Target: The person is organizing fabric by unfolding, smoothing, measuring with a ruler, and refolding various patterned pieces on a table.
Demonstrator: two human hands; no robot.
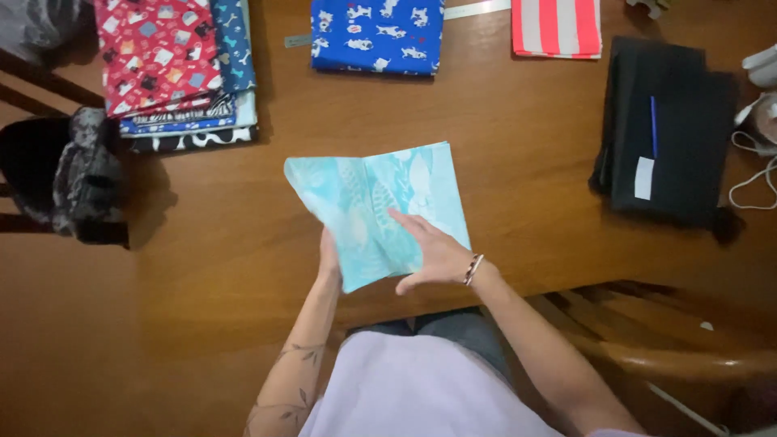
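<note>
A light turquoise patterned fabric piece (380, 202) lies on the brown wooden table (526, 137), folded into a rough square with a crease down its middle. My left hand (329, 260) grips its lower left edge from underneath, mostly hidden by the cloth. My right hand (433, 252), with a bracelet on the wrist, rests flat on the lower right part, fingers pointing up and left.
A stack of printed fabrics (174, 69) topped by a red one sits at the back left. A blue animal-print fabric (377, 34), a red-striped cloth (557, 27), black folded fabric (668, 133) and white cords (757, 162) lie farther back and right. A wooden chair (672, 340) stands at right.
</note>
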